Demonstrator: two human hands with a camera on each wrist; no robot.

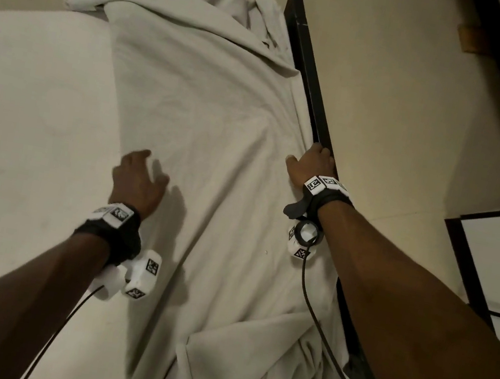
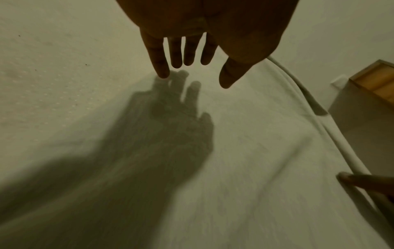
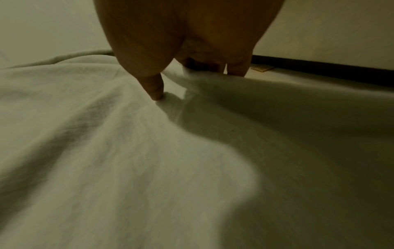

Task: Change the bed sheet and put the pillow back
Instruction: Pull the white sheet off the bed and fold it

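As sheet [image 1: 209,109] runs lengthwise | left hand [image 1: 139,180] fingers spread | right hand [image 1: 310,166] clutching sheet edge

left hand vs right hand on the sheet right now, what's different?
Left hand sits near the sheet's inner edge by the bare mattress; right hand is at the bed's side by the dark frame.
Left hand's fingers are straight and spread, holding nothing; right hand's fingers curl over the sheet's edge, thumb pressing the cloth.
Both wear wrist cameras.
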